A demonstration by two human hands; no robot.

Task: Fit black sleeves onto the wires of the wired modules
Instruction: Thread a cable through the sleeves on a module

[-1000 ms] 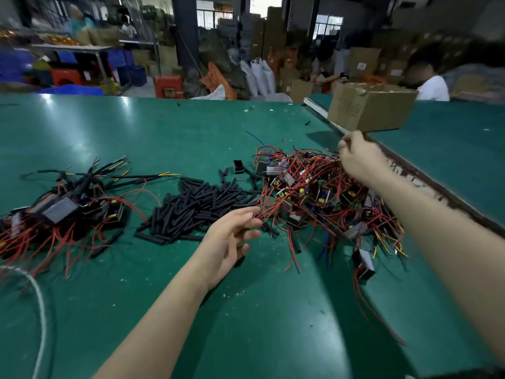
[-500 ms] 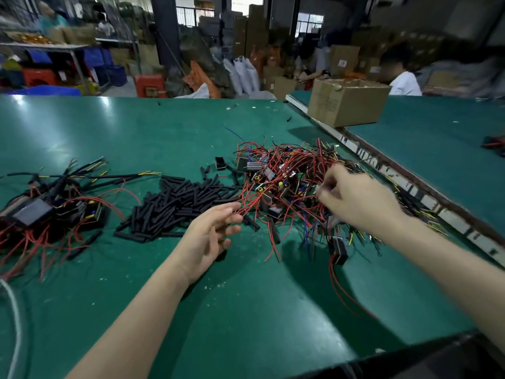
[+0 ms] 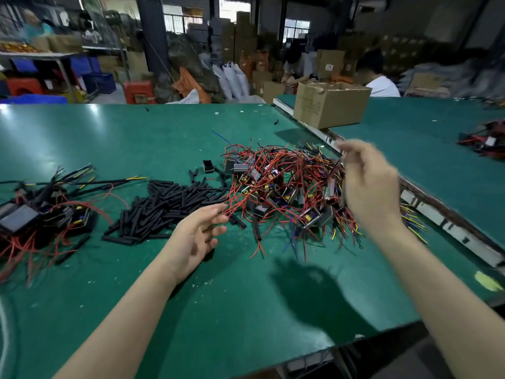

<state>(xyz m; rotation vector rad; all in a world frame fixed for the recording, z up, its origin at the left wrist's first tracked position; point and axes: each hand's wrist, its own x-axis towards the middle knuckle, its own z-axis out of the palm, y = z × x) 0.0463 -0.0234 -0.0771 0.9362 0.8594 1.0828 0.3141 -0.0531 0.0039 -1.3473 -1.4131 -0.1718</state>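
Note:
A heap of short black sleeves (image 3: pixel 175 206) lies on the green table (image 3: pixel 218 310), left of centre. To its right is a tangle of wired modules (image 3: pixel 284 184) with red, blue and yellow wires. At the far left lies a bunch of sleeved modules (image 3: pixel 41 214). My left hand (image 3: pixel 196 236) hovers palm-up between sleeves and tangle, fingers relaxed, fingertips among the red wire ends. My right hand (image 3: pixel 369 187) is raised over the tangle's right side and blurred. Its fingers are bunched as in a pinch, and thin dark wires seem to run down from them.
A cardboard box (image 3: pixel 330 105) stands at the back on the joint to a second green table. A worn rail (image 3: pixel 437 214) runs diagonally along that joint. Another wire bundle (image 3: pixel 486 140) lies far right. A person in a white shirt (image 3: pixel 382 86) sits behind the box.
My right hand has pulled back from the far side of the tangle, dipped into it, then lifted up to the right. My left hand has stayed near the sleeves.

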